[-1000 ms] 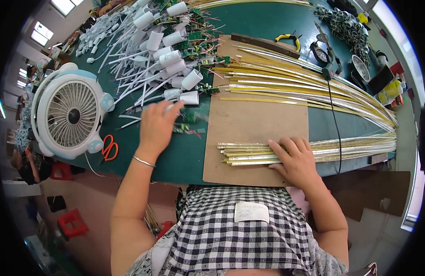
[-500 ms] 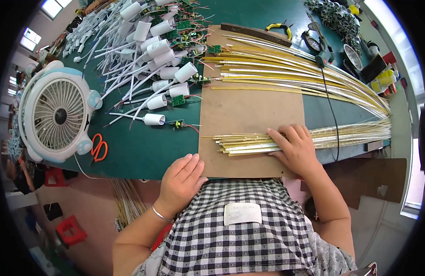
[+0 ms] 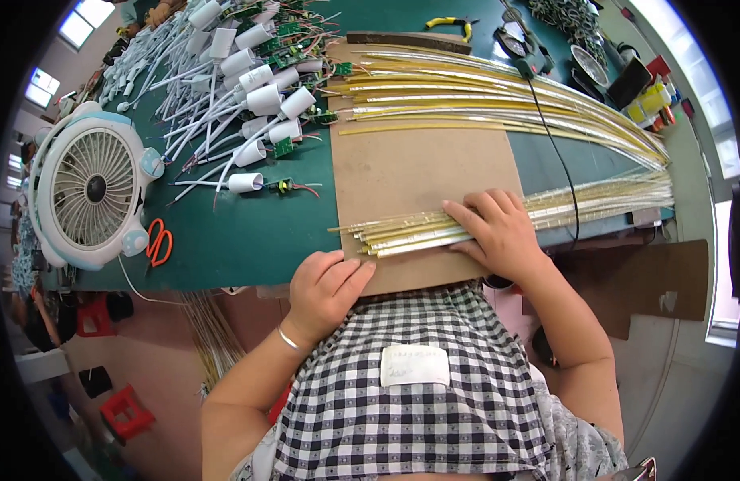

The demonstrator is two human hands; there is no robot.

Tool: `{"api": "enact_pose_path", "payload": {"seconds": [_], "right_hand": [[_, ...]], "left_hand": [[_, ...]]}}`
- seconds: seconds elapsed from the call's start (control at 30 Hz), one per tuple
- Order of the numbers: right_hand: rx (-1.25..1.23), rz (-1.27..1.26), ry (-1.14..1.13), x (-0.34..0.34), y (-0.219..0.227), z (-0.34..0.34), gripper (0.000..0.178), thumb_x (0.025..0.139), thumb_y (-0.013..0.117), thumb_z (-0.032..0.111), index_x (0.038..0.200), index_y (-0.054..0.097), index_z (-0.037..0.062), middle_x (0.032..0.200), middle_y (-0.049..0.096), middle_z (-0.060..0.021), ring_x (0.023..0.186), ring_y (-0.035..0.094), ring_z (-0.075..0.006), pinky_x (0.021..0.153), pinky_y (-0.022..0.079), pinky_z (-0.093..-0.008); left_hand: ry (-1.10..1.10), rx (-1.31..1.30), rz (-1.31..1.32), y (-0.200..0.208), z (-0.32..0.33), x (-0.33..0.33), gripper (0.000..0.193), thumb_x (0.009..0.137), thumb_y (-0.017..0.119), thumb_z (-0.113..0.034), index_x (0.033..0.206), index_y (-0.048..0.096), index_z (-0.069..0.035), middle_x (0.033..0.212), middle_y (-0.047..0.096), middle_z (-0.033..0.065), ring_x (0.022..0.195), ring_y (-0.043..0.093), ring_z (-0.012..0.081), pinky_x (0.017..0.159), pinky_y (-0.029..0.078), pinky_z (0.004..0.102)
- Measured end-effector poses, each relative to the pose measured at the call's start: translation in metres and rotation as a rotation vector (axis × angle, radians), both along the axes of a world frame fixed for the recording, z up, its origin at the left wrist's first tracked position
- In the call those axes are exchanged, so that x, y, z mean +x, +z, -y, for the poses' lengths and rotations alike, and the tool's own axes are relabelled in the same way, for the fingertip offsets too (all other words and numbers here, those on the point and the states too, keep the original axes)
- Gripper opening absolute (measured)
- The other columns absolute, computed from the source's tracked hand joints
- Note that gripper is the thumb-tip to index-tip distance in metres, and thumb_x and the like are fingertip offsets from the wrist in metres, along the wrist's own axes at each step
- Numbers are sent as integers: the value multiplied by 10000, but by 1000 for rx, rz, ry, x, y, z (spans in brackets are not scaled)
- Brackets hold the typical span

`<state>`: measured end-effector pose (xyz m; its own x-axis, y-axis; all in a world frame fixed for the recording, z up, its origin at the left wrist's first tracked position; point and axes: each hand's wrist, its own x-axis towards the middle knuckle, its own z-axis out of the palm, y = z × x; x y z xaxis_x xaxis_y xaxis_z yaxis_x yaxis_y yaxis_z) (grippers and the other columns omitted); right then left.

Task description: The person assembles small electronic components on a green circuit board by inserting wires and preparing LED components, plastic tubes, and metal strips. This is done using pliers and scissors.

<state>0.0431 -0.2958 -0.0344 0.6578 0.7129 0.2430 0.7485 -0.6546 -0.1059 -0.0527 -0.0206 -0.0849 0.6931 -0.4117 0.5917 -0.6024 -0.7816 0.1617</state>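
My right hand [image 3: 501, 237] lies over a bundle of thin yellow and silvery strips [image 3: 410, 235] on a brown board [image 3: 426, 168]. Its thumb is on the near side of the bundle and its fingers on the far side. My left hand [image 3: 328, 290] rests at the board's near left corner, fingers stretched, tips just short of the strips' uneven left ends. Whether it touches a strip, I cannot tell. A second, wider spread of similar strips [image 3: 466, 94] lies across the far part of the board, curving away to the right.
White lamp sockets [image 3: 246, 183] with wires and green circuit boards are heaped at the far left. A fan [image 3: 96, 188] and orange-handled scissors [image 3: 158, 243] are nearer. Yellow-handled pliers [image 3: 450, 24] lie beyond a dark bar [image 3: 408, 42]. A black cable [image 3: 556, 152] crosses both strip groups.
The view has shifted slightly. My left hand has moved right and forward, closer to the strips' left ends. The near bundle has come a little toward me, my right hand still over it.
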Motion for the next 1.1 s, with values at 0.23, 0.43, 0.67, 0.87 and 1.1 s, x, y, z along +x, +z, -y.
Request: {"api": "enact_pose_path", "payload": {"seconds": [0.23, 0.43, 0.67, 0.87, 1.1], "right_hand": [[-39, -8, 23, -20, 0, 9, 539, 689, 700, 365, 1177, 568, 179, 948, 542, -14, 882, 513, -216, 796, 407, -350], [-102, -18, -73, -32, 8, 17, 672, 766, 531, 558, 1295, 484, 148, 1283, 467, -68, 1197, 406, -270, 1031, 263, -437], [-190, -82, -313, -35, -4, 17, 731, 817, 421, 623, 1386, 375, 167, 1470, 291, -60, 1369, 209, -287, 1117, 95, -479], [-106, -97, -380, -17, -6, 6, 701, 796, 500, 592, 1370, 404, 201, 1467, 294, -59, 1364, 210, -315, 1113, 106, -493], [-121, -140, -294, -57, 3, 28, 685, 816, 413, 635, 1361, 422, 220, 1478, 279, -50, 1385, 172, -297, 1117, 46, -505]], "left_hand": [[-108, -58, 58, -3, 2, -32, 270, 653, 663, -106, 913, 703, -170, 937, 583, -23, 843, 557, 204, 615, 481, 315], [-197, 23, -202, 36, -22, -28, 336, 753, 641, -167, 1088, 623, -159, 1173, 562, 39, 1129, 484, 254, 971, 364, 396], [-90, -675, -591, 34, 19, 24, 706, 955, 289, -461, 1424, 138, 44, 1485, 136, 242, 1389, 106, 368, 1117, 73, 441], [-67, -450, -680, 36, 50, 59, 712, 942, 275, -524, 1433, 173, -18, 1472, 164, 250, 1373, 122, 413, 1080, 45, 549], [-51, 162, -385, 52, 27, 46, 679, 895, 354, -573, 1406, 331, -126, 1484, 224, 142, 1368, 167, 384, 1072, 53, 581]]}}
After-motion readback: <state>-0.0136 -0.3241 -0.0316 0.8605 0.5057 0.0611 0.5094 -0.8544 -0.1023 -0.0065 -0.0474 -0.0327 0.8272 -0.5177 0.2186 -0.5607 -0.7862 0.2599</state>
